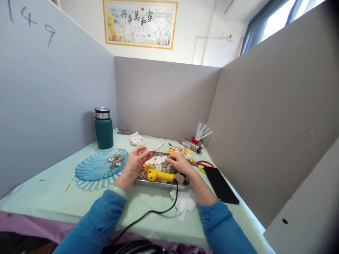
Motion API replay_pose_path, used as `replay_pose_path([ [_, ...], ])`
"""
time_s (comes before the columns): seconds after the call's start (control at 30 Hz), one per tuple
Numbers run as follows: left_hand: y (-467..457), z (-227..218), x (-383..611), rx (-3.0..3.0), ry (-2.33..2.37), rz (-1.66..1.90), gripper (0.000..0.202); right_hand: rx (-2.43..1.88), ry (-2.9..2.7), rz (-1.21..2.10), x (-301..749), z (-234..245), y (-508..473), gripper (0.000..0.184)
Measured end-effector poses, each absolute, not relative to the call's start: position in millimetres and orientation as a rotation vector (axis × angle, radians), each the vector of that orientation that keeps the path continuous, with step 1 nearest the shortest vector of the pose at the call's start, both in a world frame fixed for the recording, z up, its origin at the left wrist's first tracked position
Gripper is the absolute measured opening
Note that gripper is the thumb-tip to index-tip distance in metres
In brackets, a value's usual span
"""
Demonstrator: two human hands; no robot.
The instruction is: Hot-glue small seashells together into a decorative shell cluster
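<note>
My left hand (137, 160) is over the left rim of a metal tray (159, 185), thumb and fingers drawn together. Whatever lies in its fingertips is too small to make out. Above the tray's right side, my right hand (180, 163) is closed in a pinch, and its fingertips hide anything they hold. Many shells (159, 160) fill the tray, pale, brown and orange. A yellow glue gun (161, 175) lies across the shells, its black cord (161, 212) running to the table's front edge. To the left, a blue scalloped plate (91, 165) carries a small cluster of shells (115, 160).
A green bottle (103, 132) stands at the back left. White glue sticks (202, 131) stand in a red cup behind a clear tube (191, 145). Scissors (205, 163) and a black phone (221, 185) lie right; tissue (184, 204) lies in front. Grey partitions (166, 95) enclose the table.
</note>
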State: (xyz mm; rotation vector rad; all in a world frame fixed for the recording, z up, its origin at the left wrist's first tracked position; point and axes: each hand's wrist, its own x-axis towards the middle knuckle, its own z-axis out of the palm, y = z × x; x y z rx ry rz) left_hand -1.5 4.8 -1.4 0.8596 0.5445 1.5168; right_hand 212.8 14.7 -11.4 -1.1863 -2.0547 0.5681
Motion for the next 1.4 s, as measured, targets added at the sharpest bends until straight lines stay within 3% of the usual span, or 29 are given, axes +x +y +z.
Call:
replay_pose_path([
  [0.1, 5.4, -1.9, -0.8, 0.861, 0.567, 1.52, 0.037, -1.332, -2.049, 0.298, 210.9, -16.2, 24.5, 0.016],
  [0.23, 5.1, -2.2, -0.7, 0.873, 0.57, 1.519, 0.037, -1.377, -2.25, 0.268, 205.6, -23.6, 37.3, 0.033],
  [0.47, 4.3, -1.9, -0.2, 0.892, 0.579, 1.524, 0.038, -1.377, -2.114, 0.294, 206.2, -21.5, 35.2, 0.018],
  [0.57, 3.6, -1.7, 0.5, 0.903, 0.584, 1.524, 0.04, -1.302, -2.028, 0.446, 207.4, -12.8, 24.5, 0.014],
  [0.63, 3.2, -1.7, 0.6, 0.909, 0.582, 1.523, 0.041, -1.073, -1.878, 0.828, 206.5, -7.6, 17.4, 0.016],
  [0.7, 2.9, -1.8, 0.7, 0.917, 0.579, 1.519, 0.043, -0.913, -1.761, 1.007, 204.6, -4.0, 12.1, 0.024],
  [0.97, 2.9, -4.8, 2.8, 1.046, 0.619, 1.518, 0.046, -0.788, -1.614, 1.102, 193.5, 2.0, -0.4, 0.03],
  [1.13, 0.8, -6.5, 5.4, 1.238, 0.692, 1.521, 0.04, -0.797, -1.57, 0.987, 191.7, 4.0, -2.4, 0.034],
  [1.4, -0.7, -7.2, 7.9, 1.336, 0.715, 1.489, 0.038, -0.773, -1.391, 1.32, 196.4, 4.4, -1.6, 0.039],
])
